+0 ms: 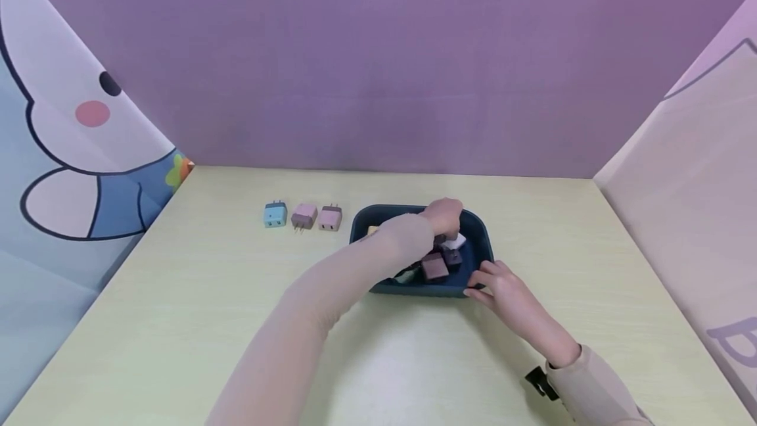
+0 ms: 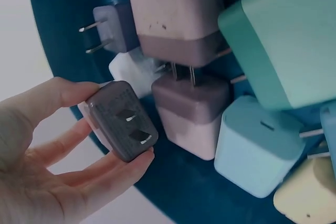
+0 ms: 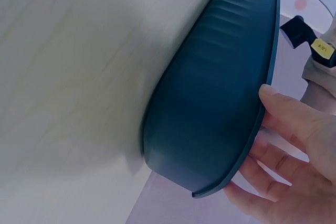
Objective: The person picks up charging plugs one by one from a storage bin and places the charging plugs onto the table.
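Left wrist: left hand (image 2: pixel 47 187) pinches 1 charger (image 2: pixel 122 121), right hand (image 3: pixel 310 182) grips the bin (image 3: pixel 205 98); picking seems underway, next needing a lift.

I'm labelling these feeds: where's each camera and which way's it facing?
Worn on head: faces forward and down at tray and table; left hand, right hand and sleeves show.
Worn on left wrist: faces into the tray, at plug adapters; left hand pinches one, some right hand shows.
Worn on right wrist: faces the tray's outer wall; right hand and left sleeve show.
Both wrist views share the tray.
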### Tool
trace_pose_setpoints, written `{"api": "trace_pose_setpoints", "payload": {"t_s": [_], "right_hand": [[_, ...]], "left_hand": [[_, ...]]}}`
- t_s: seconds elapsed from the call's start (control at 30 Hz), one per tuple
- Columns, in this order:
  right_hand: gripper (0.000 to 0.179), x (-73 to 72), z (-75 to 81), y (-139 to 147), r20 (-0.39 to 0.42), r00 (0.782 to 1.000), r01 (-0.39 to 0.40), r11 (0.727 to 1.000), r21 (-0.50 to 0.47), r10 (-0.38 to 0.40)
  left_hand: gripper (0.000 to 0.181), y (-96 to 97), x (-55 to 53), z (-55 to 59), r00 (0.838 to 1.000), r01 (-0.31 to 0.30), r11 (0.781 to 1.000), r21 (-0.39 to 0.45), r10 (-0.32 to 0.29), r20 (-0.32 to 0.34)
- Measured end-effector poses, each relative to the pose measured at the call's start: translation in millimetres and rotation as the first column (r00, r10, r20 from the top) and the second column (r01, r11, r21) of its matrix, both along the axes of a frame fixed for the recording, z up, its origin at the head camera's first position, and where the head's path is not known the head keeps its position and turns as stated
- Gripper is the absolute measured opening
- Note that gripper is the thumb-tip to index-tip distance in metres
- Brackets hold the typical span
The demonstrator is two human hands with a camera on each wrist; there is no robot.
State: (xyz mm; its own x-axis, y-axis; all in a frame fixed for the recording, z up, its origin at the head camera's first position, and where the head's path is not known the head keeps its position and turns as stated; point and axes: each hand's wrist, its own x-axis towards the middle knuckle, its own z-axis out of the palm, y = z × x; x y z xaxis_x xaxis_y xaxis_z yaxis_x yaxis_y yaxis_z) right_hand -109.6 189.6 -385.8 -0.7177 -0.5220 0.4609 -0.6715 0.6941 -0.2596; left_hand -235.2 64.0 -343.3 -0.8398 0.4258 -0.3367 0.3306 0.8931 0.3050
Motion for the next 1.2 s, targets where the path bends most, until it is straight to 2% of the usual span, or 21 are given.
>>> {"api": "trace_pose_setpoints", "payload": {"t_s": [0.17,0.27,0.37,0.47,0.7,1.0,1.2], "right_hand": [[0.015,-0.4,-0.7,0.9,-0.020,1.000,-0.003,1.000,-0.006,0.003],[0.015,-0.3,-0.5,1.5,-0.018,1.000,0.003,1.000,-0.004,-0.003],[0.014,0.0,-0.4,2.0,-0.012,1.000,0.013,1.000,0.001,-0.013],[0.014,0.3,-0.3,2.4,-0.009,1.000,0.019,1.000,0.004,-0.019],[0.014,0.8,-0.6,3.4,-0.001,1.000,0.029,1.000,0.010,-0.029],[0.014,1.7,-0.8,4.1,0.009,0.999,0.040,0.999,0.009,-0.040],[0.013,1.8,-0.7,4.5,0.010,0.999,0.043,0.999,0.013,-0.043]], "left_hand": [[0.010,-5.7,0.5,11.5,0.997,0.039,0.999,-0.024,-0.037,0.072],[0.031,-8.9,2.0,18.2,0.994,0.064,0.997,-0.033,-0.060,0.087],[0.043,-13.1,4.5,24.6,0.994,0.083,0.996,-0.029,-0.081,0.079],[0.042,-18.8,7.5,30.0,0.993,0.097,0.995,-0.004,-0.096,0.068],[0.006,-33.3,13.3,38.7,0.989,0.147,0.989,0.027,-0.147,-0.020],[0.016,-45.7,16.0,47.4,0.985,0.171,0.984,0.045,-0.169,-0.046],[0.029,-55.8,19.0,56.9,0.989,0.146,0.988,0.048,-0.144,-0.044]]}}
